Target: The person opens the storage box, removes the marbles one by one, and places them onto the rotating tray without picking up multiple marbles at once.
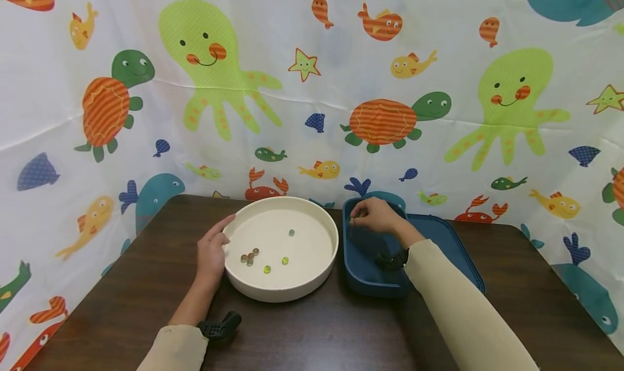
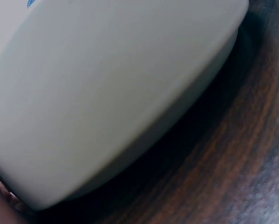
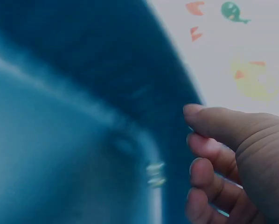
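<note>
A round white tray (image 1: 273,225) stands on the table with several small glass marbles in it, among them a yellow-green marble (image 1: 267,269) and a brownish marble (image 1: 255,251). My left hand (image 1: 210,254) holds the tray's left side, thumb at the rim and fingers along the outer wall. Over the far left corner of a blue container (image 1: 375,288) is my right hand (image 1: 375,215). In the right wrist view its thumb and fingers are loosely bent, with a gap between thumb and forefinger. A blurred marble (image 3: 156,175) appears just apart from the fingertips, near the container's inner corner.
A flat blue lid-like piece (image 1: 450,246) lies right of the container, partly behind the right forearm. Behind the dark wooden table (image 1: 312,333) hangs a white curtain (image 1: 302,30) printed with sea animals. Black bands are on both wrists.
</note>
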